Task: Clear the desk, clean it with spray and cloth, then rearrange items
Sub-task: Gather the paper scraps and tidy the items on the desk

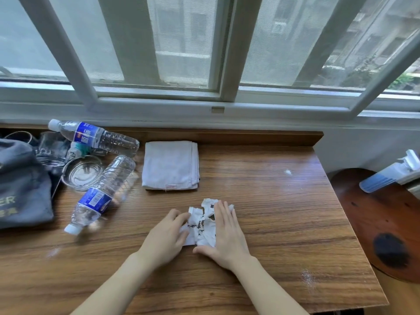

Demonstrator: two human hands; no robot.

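A pile of torn white paper scraps (pixel 203 223) with dark bits lies in the middle of the wooden desk (pixel 284 212). My left hand (pixel 168 237) touches its left side with fingers loosely bent. My right hand (pixel 227 233) lies flat against its right side, fingers straight. A folded white cloth (pixel 170 165) sits behind the pile. A white spray bottle (pixel 391 173) lies off the desk at the right, on a round wooden stool (pixel 375 223).
Two plastic water bottles lie on the left of the desk, one (pixel 95 135) at the back, one (pixel 102 194) nearer. Beside them are a glass ashtray (pixel 80 172), a drinking glass (pixel 51 147) and a grey bag (pixel 20 185). A window sill runs behind.
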